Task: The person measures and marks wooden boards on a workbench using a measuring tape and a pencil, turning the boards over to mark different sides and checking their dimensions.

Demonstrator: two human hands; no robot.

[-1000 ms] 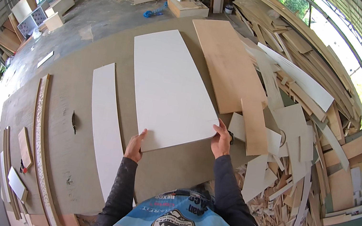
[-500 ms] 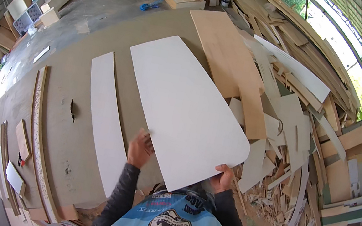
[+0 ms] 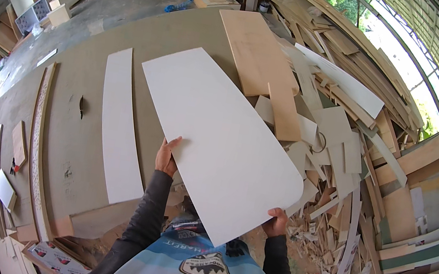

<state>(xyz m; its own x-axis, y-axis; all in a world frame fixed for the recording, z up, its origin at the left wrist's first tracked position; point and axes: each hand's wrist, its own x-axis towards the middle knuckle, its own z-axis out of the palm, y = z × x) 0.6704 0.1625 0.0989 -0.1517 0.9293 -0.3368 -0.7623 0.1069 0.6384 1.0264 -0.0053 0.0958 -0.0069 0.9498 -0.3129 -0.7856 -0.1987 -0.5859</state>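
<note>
A large white board [image 3: 218, 143] with one rounded corner lies at a slant between my two hands, over the work table. My left hand [image 3: 167, 156] grips its left long edge, the thumb on top and the other fingers partly hidden beneath. At the near right edge, below the rounded corner, my right hand [image 3: 276, 222] is closed on the board, thumb over the face. Left of it, a narrow white strip [image 3: 119, 131] rests flat on the brown table surface [image 3: 64, 133].
A knife-like dark tool [image 3: 81, 106] and long wooden strips [image 3: 41, 147] lie further left. Plain brown panels [image 3: 260, 53] lie at the far right of the table. Scrap boards [image 3: 342, 138] and a tall stack of sheets [image 3: 337, 37] crowd the right side.
My left hand has closed on the board's left edge, where before it was open beside it. The board has swung slightly and its near end has come closer to me.
</note>
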